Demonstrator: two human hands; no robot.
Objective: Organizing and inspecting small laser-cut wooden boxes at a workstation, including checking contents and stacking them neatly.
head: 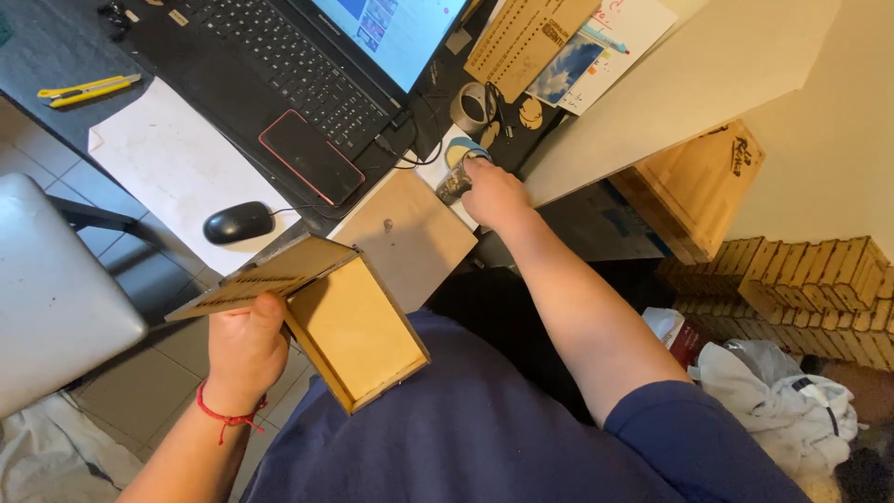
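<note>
My left hand (244,349) grips an open wooden box (321,312) off the desk's (56,47) edge, while my right hand (492,191) closes round a small jar (456,182) at that edge.

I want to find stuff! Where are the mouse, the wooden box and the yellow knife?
Mouse (238,222), head view, on the middle of its black top.
Wooden box (356,328), head view, on its pale inner panel.
Yellow knife (86,90), head view, on the middle of its handle.
</note>
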